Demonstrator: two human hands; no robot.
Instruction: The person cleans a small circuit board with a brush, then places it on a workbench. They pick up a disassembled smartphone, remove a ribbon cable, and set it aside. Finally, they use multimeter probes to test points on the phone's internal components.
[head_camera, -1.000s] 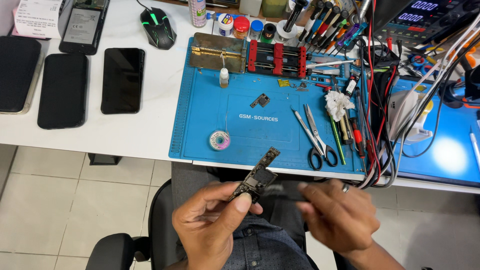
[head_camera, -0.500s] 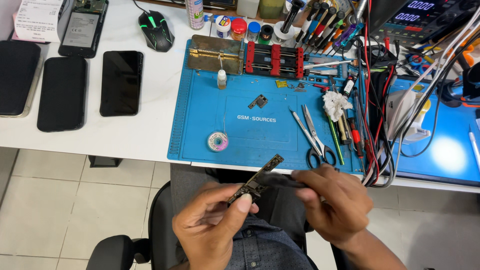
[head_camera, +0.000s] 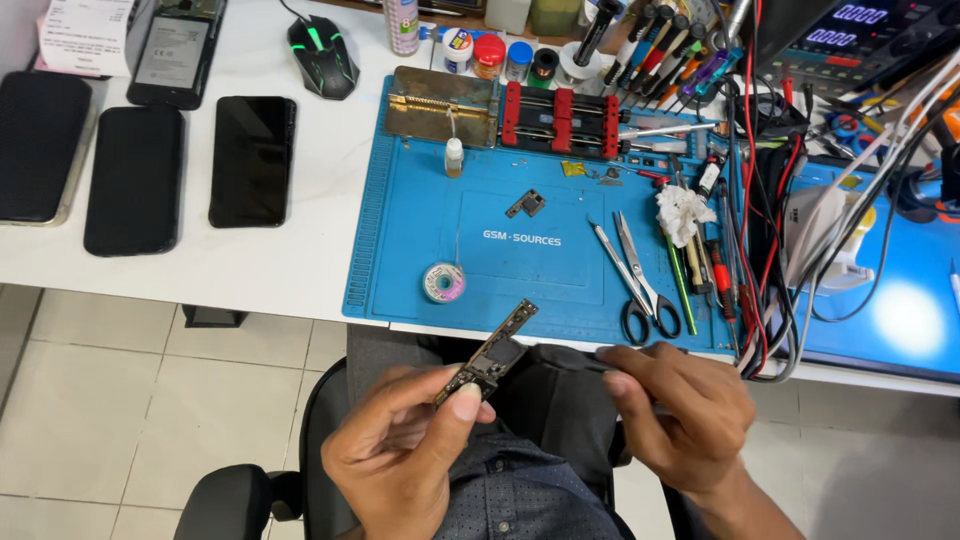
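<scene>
Left hand: the left hand is low in the head view, above the person's lap, with thumb and fingers pinching the lower end of a narrow circuit board.
Circuit board: a slim dark strip with small parts on its face, tilted so its free end rises up and away from the left hand toward the edge of the blue work mat. It is held in the air, clear of the mat.
Right hand: the right hand is just beside the board, on the side away from the left hand, its fingers curled and pressed together around a slim dark tool that points toward the board's middle. Whether the tip touches the board cannot be told.
Beyond the hands: the blue mat lies on a white table. On it, just past the left hand, a small coil of solder wick; past the right hand, scissors and tweezers, close together.
Farther off: a red and black clamp holder at the mat's far edge, and a small loose chip part near the mat's middle.
Past the left hand, to its outer side: three dark phones lying flat in a row, and a black computer mouse with green lights.
Past the right hand: a tangle of red, black and white cables.
</scene>
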